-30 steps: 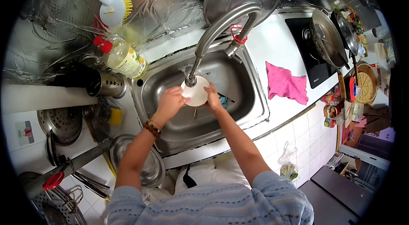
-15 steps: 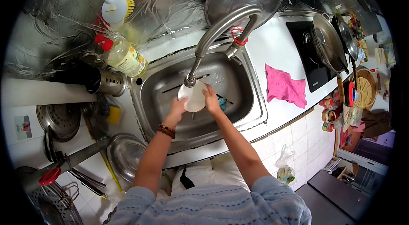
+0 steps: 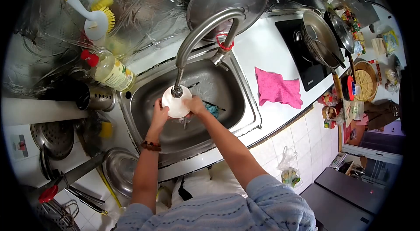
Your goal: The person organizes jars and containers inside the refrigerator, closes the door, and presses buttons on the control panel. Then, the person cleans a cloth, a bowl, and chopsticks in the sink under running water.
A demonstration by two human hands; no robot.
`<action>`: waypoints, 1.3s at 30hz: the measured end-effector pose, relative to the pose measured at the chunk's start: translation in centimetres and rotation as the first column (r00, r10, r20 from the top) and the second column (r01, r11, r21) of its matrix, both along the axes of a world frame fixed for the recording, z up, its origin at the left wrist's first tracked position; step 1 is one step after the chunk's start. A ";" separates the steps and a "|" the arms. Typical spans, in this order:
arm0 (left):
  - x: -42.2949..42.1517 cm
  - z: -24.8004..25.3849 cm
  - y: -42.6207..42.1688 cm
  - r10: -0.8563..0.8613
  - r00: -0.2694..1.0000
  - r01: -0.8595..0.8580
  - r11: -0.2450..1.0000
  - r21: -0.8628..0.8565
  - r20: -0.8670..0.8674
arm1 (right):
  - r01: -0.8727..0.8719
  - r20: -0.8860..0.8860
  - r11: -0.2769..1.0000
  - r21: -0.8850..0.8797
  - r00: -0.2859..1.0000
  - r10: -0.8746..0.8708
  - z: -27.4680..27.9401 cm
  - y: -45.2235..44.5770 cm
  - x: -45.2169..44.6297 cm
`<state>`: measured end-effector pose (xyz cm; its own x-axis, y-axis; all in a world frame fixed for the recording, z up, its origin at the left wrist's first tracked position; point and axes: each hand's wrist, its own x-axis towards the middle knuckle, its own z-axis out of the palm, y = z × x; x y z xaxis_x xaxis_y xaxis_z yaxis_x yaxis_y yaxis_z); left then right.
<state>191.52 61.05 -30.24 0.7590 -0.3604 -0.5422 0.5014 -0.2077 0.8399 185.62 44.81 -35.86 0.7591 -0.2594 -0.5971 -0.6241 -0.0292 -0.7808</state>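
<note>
A small white bowl [image 3: 176, 107] is held over the metal sink [image 3: 144, 127], right under the end of the curved faucet [image 3: 190, 43]. My left hand [image 3: 159, 115] grips the bowl's left side, with the thumb at its rim. My right hand [image 3: 195, 106] is at the bowl's right side, its fingers over the edge and slightly blurred. Below the hands, a teal cloth [image 3: 212, 110] and dark chopsticks [image 3: 216, 106] lie on the sink bottom. Water shows beneath the bowl.
A pink cloth [image 3: 278, 89] lies on the counter right of the sink, beside a black cooktop [image 3: 313, 78] with a pan [image 3: 320, 38]. A soap bottle [image 3: 114, 72] and a perforated metal holder [image 3: 101, 96] stand on the left. A metal basin [image 3: 120, 170] is at lower left.
The whole view has shifted, so the sink and counter appear further left. Both hands still have the bowl; my right hand has moved in over its edge.
</note>
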 end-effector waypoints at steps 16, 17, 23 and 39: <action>-1.1 3.3 -0.8 -0.461 0.597 0.308 0.888 0.342 0.657 | 0.186 0.105 0.596 0.781 0.902 -0.418 -1.2 -1.7 0.2; -1.1 3.4 -0.8 -0.483 0.576 0.337 0.875 0.347 0.660 | 0.223 0.038 0.519 0.825 0.894 -0.446 -1.4 -1.8 0.7; -0.1 3.7 -0.7 -0.528 0.521 0.375 0.847 0.376 0.670 | 0.033 0.193 0.530 0.847 0.910 -0.366 1.5 -2.3 2.5; -1.3 0.6 -0.7 -0.181 0.981 0.192 0.959 -0.207 0.071 | 0.159 0.156 0.902 0.401 0.959 -0.238 2.0 -2.6 -0.7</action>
